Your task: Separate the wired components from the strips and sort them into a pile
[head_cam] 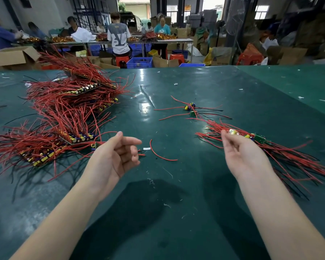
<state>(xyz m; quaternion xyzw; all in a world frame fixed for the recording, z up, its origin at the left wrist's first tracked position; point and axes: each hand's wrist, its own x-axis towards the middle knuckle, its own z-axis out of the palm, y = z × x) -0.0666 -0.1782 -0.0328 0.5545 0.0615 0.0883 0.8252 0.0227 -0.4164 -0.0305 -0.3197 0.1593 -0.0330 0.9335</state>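
Strips of small boards (79,137) carrying yellow capacitors and long red and black wires lie heaped on the left of the green table (176,212), with more strips (83,89) stacked behind them. On the right lies a pile of separated wired components (274,154). My right hand (240,151) reaches over the near end of that pile and pinches one wired component (233,131) at its fingertips. My left hand (118,156) hovers beside the nearest strip, its fingers loosely curled and holding nothing.
Three loose components (190,108) lie mid-table behind the pile. A stray red wire (159,154) and a white scrap (146,148) lie between my hands. Beyond the table's far edge, people sit at another bench among cardboard boxes (13,56) and blue crates (139,62).
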